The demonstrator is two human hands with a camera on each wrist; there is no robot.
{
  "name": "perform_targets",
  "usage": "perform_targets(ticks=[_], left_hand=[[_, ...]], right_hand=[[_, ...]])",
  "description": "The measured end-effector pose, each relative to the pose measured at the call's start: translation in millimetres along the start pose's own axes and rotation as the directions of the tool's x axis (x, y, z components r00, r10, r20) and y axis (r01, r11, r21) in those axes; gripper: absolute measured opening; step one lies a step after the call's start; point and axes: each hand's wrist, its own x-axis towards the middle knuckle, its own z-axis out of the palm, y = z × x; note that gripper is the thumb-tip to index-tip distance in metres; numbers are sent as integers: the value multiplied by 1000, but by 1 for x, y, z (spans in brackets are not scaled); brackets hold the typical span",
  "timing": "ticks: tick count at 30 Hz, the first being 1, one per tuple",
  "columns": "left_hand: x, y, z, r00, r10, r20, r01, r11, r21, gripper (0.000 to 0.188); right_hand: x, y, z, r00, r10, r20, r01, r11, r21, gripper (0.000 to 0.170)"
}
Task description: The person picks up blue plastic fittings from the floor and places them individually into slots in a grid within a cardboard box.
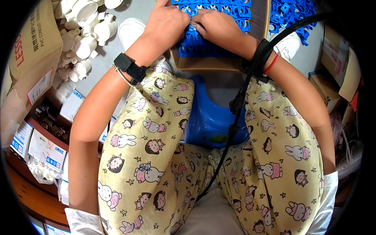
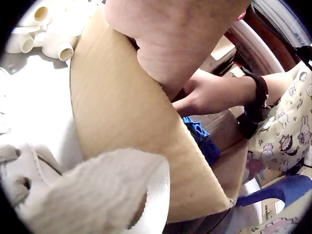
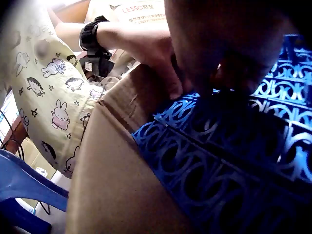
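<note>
Rows of linked blue plastic pieces (image 1: 213,51) (image 3: 200,180) with ring-shaped openings fill a cardboard box (image 1: 207,64) (image 2: 122,102) (image 3: 117,185). My left hand (image 1: 168,23) (image 3: 156,48) is over the box's left side, thumb down at the blue rows; its other fingertips are hidden. Close beside it in the head view, my right hand (image 1: 219,27) (image 2: 207,92) has bent fingers and pinches at a blue piece at the rows' upper left. In the right wrist view that hand is dark, and the piece is hard to make out.
White plastic fittings (image 1: 84,47) lie at the upper left, and loose blue pieces (image 1: 291,15) at the upper right. A blue stool (image 1: 207,113) stands between the legs. Cartons (image 1: 37,43) flank both sides; a black cable (image 1: 235,129) crosses the lap.
</note>
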Motion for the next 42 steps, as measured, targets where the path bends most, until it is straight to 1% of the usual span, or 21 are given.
perform_targets(ticks=[2, 6, 8, 10, 11, 13, 14, 16, 17, 19, 20, 21, 23, 24, 26, 29, 33, 35, 39, 41, 42], left_hand=[[1, 0, 0, 999, -19, 33, 19, 1000, -4, 7], [-2, -1, -3, 1000, 9, 9, -8, 998, -65, 9], [-1, -2, -4, 998, 3, 69, 5, 993, -115, 13], [-1, -1, -6, 997, -8, 71, 17, 992, -122, 16], [-1, -1, -6, 997, -22, 74, 32, 991, -130, 20], [-1, -3, -6, 997, -5, 82, 16, 991, -132, 24], [-1, -3, -6, 996, 10, 89, 2, 991, -134, 27], [-1, -4, -7, 994, 19, 110, -4, 992, -127, 29], [0, -4, -10, 991, 27, 130, -11, 993, -121, 31], [0, -3, -15, 990, 29, 137, -13, 993, -114, 33], [0, -2, -17, 989, 32, 143, -16, 994, -107, 35], [-1, -3, -16, 989, 30, 142, -15, 994, -107, 35], [-2, -3, -15, 992, 61, 108, -48, 992, -118, 35], [-2, -3, -15, 992, 61, 108, -48, 992, -118, 35], [-1, -3, -17, 981, 65, 184, -50, 995, -87, 31], [0, -1, -21, 977, 72, 199, -61, 996, -64, 27], [1, -1, -22, 971, 85, 226, -74, 996, -56, 27], [1, 0, -21, 969, 90, 231, -87, 996, -25, 27], [-2, 9, -9, 970, 48, 239, -38, 998, -47, 22], [-5, 15, -1, 994, 24, 102, -21, 999, -26, 16], [-6, 18, 2, 995, 21, 102, -18, 999, -26, 16]], right_hand=[[1, 1, -2, 999, 26, 38, -26, 1000, 2, 18], [0, 1, -6, 996, 44, 73, -42, 999, -19, 16], [-1, 0, -6, 996, 54, 74, -52, 998, -28, 16], [-1, -2, -7, 992, 105, 73, -108, 993, 49, 16], [-1, 0, -5, 992, 106, 73, -110, 993, 49, 16], [-1, 5, -2, 994, 98, 45, -105, 979, 175, 15], [-1, 4, -6, 994, 99, 45, -105, 979, 175, 15], [-1, 7, -17, 985, 160, -57, -135, 940, 313, 19], [-1, 12, -18, 985, 160, -57, -134, 940, 313, 19], [2, 26, -22, 971, 105, -215, -54, 971, 233, 16], [-3, 9, -52, 980, 192, -59, -157, 914, 373, 11], [-5, 5, -58, 980, 191, -58, -156, 915, 372, 11], [-8, 3, -63, 988, 156, -6, -154, 979, 133, 12], [-10, 7, -56, 988, 155, -6, -153, 979, 133, 12], [-11, 12, -39, 996, -15, -87, 12, 999, -31, 17], [-13, 12, -35, 999, -10, -36, 6, 995, -105, 20], [-12, 20, -32, 999, -44, -20, 40, 987, -153, 18], [-11, 20, -36, 991, -90, -102, 78, 991, -112, 16], [-19, 15, -47, 999, -30, -31, 27, 994, -104, 13], [-25, 18, -41, 997, -59, 41, 60, 998, -25, 20], [-26, 17, -38, 998, -29, 48, 31, 998, -49, 18]])
